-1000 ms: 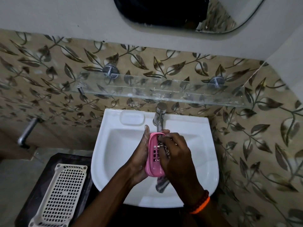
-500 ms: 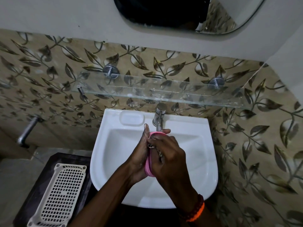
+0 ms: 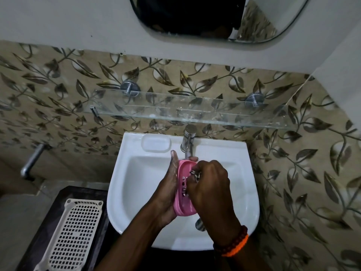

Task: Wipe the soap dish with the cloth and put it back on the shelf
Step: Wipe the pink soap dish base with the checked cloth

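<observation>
At the far left a white perforated tray [image 3: 75,237] lies on a dark counter [image 3: 48,218] beside the basin [image 3: 136,182]. Over the bowl, the left hand [image 3: 168,192] cups the pink soap dish [image 3: 182,194] from behind, palm against its back and fingers straight up along its edge, holding it upright on its side with the slotted face turned right. The right hand [image 3: 212,194] is curled round a patterned cloth [image 3: 195,175], pressing it into the dish's hollow; a tail of the cloth hangs below the wrist. Behind the hands stand the tap [image 3: 188,140] and, above it, the glass shelf [image 3: 195,114], where the dish belongs.

The wiping looks to be mid-step. The dish is held by palm pressure rather than a wrapped grip, so a hard rub could push it free into the basin. The cloth could also snag in the drain slots. Later, setting the dish too near the front edge of the narrow glass shelf could let it slide off.
</observation>
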